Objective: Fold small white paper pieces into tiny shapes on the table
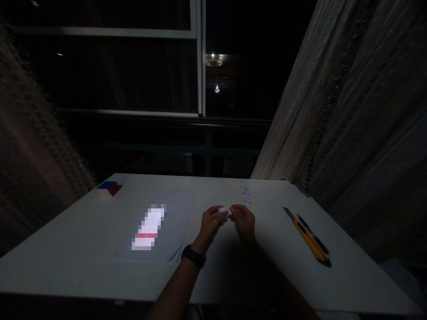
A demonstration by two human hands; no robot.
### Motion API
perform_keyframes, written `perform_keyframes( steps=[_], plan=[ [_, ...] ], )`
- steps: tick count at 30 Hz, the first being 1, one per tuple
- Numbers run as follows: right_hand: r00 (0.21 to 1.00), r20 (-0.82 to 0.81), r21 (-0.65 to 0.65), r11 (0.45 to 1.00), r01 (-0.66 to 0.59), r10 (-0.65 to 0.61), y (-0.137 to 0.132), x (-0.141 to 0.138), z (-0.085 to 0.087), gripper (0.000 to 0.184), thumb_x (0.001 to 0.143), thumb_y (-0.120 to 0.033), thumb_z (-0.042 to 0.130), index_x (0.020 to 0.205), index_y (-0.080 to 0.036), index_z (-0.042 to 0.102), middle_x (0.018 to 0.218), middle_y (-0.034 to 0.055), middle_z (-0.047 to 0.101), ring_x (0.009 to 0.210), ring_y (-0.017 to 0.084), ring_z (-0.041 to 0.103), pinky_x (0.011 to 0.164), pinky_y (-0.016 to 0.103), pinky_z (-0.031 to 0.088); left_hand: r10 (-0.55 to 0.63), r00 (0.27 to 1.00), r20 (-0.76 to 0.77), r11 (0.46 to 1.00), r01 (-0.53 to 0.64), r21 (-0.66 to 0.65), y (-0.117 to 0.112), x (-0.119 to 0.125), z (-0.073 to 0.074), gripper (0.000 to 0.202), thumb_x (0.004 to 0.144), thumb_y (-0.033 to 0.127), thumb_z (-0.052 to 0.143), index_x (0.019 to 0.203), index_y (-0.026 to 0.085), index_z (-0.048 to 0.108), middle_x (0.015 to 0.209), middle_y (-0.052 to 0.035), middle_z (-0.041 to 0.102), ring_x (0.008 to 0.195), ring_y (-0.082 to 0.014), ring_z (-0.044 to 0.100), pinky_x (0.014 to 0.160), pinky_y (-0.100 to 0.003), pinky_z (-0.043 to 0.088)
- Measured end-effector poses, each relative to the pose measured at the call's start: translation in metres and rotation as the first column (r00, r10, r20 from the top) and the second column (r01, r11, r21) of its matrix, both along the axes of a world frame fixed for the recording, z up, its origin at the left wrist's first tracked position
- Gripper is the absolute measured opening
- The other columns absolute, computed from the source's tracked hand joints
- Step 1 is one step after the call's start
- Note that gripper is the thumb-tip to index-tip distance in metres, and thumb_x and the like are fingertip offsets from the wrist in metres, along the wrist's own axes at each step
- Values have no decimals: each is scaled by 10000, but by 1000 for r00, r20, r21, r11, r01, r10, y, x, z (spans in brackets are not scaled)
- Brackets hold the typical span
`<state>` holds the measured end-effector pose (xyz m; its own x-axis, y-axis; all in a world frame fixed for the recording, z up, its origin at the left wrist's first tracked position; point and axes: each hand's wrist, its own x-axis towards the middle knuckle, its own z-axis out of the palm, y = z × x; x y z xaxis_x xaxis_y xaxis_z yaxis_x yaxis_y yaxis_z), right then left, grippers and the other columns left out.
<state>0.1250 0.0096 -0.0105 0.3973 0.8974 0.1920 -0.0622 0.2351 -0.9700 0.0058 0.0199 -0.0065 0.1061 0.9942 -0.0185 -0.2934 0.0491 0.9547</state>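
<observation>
Between my two hands, just above the white table (267, 253), is a small piece of white paper (225, 210). My left hand (212, 220), with a dark band on its wrist, pinches the paper's left side. On the other side, the fingers of my right hand (243, 218) are closed on its right edge. The paper's exact shape is too small and dim to make out. Beyond my hands lies a short row of small pieces with dark marks (246, 194).
To the right lie a yellow utility knife (308, 240) with its blade showing and a dark pen (312, 233). White sheets (180, 213) and a bright blurred-out rectangle (150, 226) are on the left. A blue, red and white block (108, 188) sits at the far left. Curtains flank the dark window.
</observation>
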Motion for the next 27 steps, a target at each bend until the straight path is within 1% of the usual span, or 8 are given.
perform_keyframes(
  steps=[2,4,8,13,16,19,24,27],
  plan=[
    [1000,-26,1,1000,0,0,0,0,0,363,589,-452,715,777,-162,603,641,22,641,546,153,608,522,272,506,-17,999,47,1000,17,-13,0,1,-2,476,485,284,805,889,105,627,633,-40,639,529,-104,548,519,-212,401],
    [999,-45,9,1000,-5,6,0,-1,0,379,578,-441,727,800,-167,590,636,12,635,546,153,612,526,275,512,9,998,55,1000,-8,-20,0,1,-3,463,451,248,816,848,102,629,617,-32,637,519,-95,542,514,-204,397],
    [998,-49,25,998,-49,50,-1,-3,1,375,578,-411,736,812,-173,568,635,2,622,559,154,621,537,274,517,58,997,57,997,-56,-50,1,-1,0,457,429,263,822,808,101,626,612,-35,639,520,-107,557,508,-210,405],
    [998,-36,33,998,-54,55,-1,-4,0,352,575,-407,740,779,-179,567,621,7,627,578,164,629,552,282,516,84,992,94,994,-77,-78,2,-3,1,505,409,261,834,832,99,610,645,-52,656,555,-130,591,556,-238,441],
    [996,-51,36,997,-71,73,0,-4,-2,341,571,-412,741,765,-177,587,639,21,645,600,173,636,573,296,522,69,992,109,995,-60,-81,2,-3,0,527,403,247,836,856,95,613,673,-65,665,581,-141,605,572,-242,447],
    [995,-60,19,996,-84,85,0,-4,-3,328,564,-407,742,748,-172,606,635,28,654,599,175,633,574,297,516,66,992,111,996,-59,-71,3,-4,-2,503,420,246,830,847,95,613,687,-70,663,591,-144,609,575,-244,449],
    [994,-22,-10,994,-105,105,-1,-4,-2,314,562,-393,740,734,-163,611,616,25,650,575,167,618,557,289,496,105,991,82,993,-100,-59,4,-4,-3,457,410,265,830,774,89,618,643,-54,642,560,-131,588,545,-235,437],
    [994,8,-3,994,-106,107,-2,-4,-1,313,560,-397,740,717,-164,601,596,19,641,564,164,610,541,280,486,116,990,82,992,-112,-55,2,-4,-1,461,415,253,830,788,88,616,646,-48,641,566,-125,587,556,-233,442]
  ],
)
